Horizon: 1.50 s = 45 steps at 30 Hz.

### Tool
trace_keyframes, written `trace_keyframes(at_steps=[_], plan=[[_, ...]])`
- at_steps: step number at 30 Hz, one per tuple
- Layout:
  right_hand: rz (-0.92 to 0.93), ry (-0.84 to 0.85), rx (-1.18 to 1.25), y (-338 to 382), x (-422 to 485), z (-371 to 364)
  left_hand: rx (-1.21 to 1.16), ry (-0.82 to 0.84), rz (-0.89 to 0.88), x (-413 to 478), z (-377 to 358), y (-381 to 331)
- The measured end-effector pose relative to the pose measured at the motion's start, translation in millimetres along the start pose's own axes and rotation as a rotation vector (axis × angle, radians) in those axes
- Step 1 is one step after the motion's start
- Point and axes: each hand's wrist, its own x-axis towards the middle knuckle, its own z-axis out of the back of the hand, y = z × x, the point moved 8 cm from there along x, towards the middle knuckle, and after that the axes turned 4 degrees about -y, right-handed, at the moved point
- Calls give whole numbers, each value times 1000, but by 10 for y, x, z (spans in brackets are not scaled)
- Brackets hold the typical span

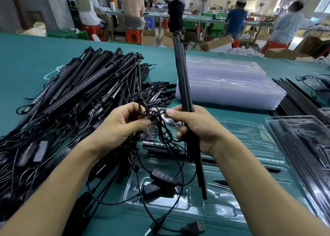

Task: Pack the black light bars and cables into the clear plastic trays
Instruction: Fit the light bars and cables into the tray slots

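My right hand (194, 128) grips a pair of black light bars (182, 75) held upright above a clear plastic tray (250, 146) on the green table. My left hand (121, 127) pinches a tangled bundle of thin black cable (153, 118) that hangs from the bars. The cable loops down to two inline button controllers (163, 176) and a USB plug (197, 226) near the front edge. A few black parts lie in the tray's grooves under my hands.
A big heap of black light bars and cables (71, 96) covers the left of the table. A stack of clear trays (226, 82) stands behind. A filled tray (303, 139) and loose bars (296, 96) lie at the right. Several people sit at benches beyond.
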Motion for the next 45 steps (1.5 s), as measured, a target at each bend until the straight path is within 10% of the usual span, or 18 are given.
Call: trace_keyframes(at_steps=[7, 19, 28, 37, 45], plan=[[-2, 91, 82, -16, -93, -22, 15, -64, -4, 7, 10, 94], [67, -222, -152, 55, -105, 191, -100, -244, 47, 11, 141, 41], [37, -249, 38, -86, -298, 399, 655, -636, -95, -28, 480, -163], [42, -180, 230, -89, -308, 638, 137, -364, -3, -2, 270, -107], [52, -70, 79, -52, -325, 531, 697, -436, -43, -135, 302, -270]])
